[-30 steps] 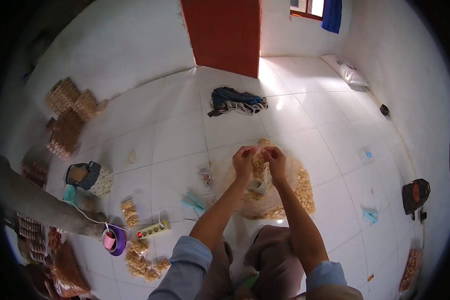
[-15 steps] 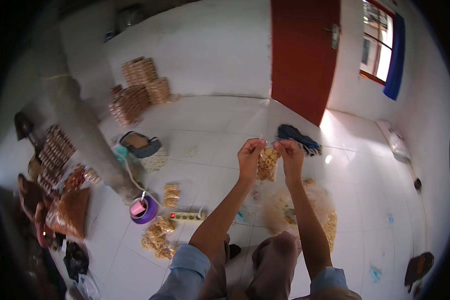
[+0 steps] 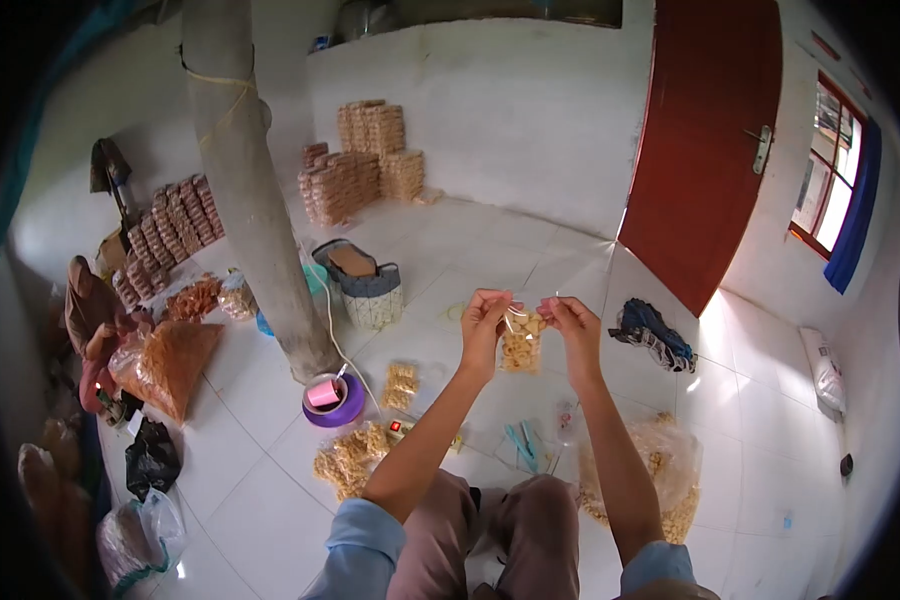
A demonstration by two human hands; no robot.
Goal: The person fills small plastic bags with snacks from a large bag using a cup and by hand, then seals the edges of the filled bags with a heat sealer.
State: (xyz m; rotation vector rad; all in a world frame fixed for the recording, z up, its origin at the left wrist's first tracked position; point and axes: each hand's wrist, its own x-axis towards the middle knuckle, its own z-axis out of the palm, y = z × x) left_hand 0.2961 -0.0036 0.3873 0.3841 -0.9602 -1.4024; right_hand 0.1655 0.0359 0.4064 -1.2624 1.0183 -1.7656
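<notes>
A small clear plastic bag (image 3: 521,352) of pale yellow snack pieces hangs upright in front of me. At its upper left corner, my left hand (image 3: 482,328) is closed in a pinch on the plastic. My right hand (image 3: 574,328) pinches the upper right edge. The bag's top lies between the two hands, with a whitish strip or glint near the left fingers. Below my right forearm, a large clear bag (image 3: 660,455) of the same loose snacks rests on the floor. Light-blue scissors or tongs (image 3: 523,445) lie near my knees.
Filled snack packs (image 3: 355,455) lie left of my knees beside a power strip (image 3: 397,428). A purple bowl (image 3: 335,402) stands by a pillar (image 3: 245,180). Another person (image 3: 92,320) sits at the left near a large orange-brown bag (image 3: 170,365). Stacked packs (image 3: 355,170) line the back wall.
My view has swung left, so the room appears shifted to the right. Both hands still hold the small bag, now a little farther apart at its top.
</notes>
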